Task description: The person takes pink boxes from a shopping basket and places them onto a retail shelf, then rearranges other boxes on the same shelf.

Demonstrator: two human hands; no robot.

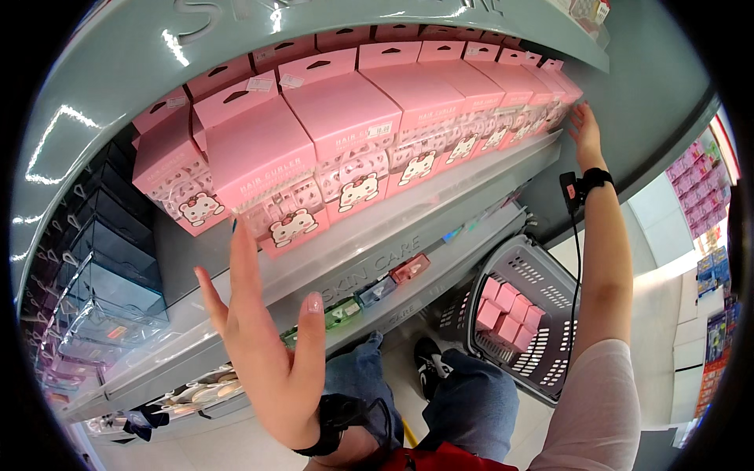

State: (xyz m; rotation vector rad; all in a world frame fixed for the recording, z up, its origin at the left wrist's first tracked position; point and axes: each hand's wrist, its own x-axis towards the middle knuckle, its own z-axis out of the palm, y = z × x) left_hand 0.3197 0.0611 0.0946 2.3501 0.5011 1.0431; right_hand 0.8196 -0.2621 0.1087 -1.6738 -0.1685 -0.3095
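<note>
Pink hair curler boxes (pixel 347 109), each with a clear window and a cartoon bear, stand in a long row on a grey shelf. My left hand (pixel 265 335) is raised before the row's left part, fingers spread and nothing in it; its fingertips overlap a box's lower corner, and contact there cannot be told. At the far right end, my right hand (pixel 584 132) lies with its fingertips at the last box's edge, the fingers apart and no box gripped. Both wrists wear black straps with a small device.
A grey shopping basket (pixel 556 288) holding several small pink boxes (pixel 508 312) stands below right. Blue-tinted clear packs (pixel 118 294) hang at left. A lower shelf (pixel 471 259) carries small coloured packs. My legs are below, and a cable hangs from my right wrist.
</note>
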